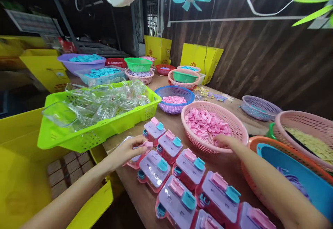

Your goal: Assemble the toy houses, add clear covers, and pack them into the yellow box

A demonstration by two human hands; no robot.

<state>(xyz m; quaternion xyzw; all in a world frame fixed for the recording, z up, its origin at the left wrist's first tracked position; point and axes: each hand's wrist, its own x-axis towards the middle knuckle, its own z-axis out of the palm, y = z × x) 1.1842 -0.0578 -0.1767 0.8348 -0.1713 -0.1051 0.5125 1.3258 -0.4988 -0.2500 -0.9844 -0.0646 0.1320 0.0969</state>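
My left hand (132,151) is closed, with thumb and fingers pinching a small pink plastic piece (148,145) over a box at the left of the rows. Several pink boxes with lilac lids (155,168) stand in these rows; most carry a pink piece and a turquoise clip (188,200) on top. The lid under my left hand is partly covered by it. My right hand (222,141) reaches into a pink basket (240,135) of loose pink pieces (205,121). Its fingers look curled together at the near side of the heap; their tips are hidden.
A lime green basket (104,132) of clear plastic parts stands at left, above a yellow carton (20,173) holding packed boxes. Behind are a blue basket (187,95) and other part baskets. An orange basin (249,171) and blue basin (286,173) sit at right.
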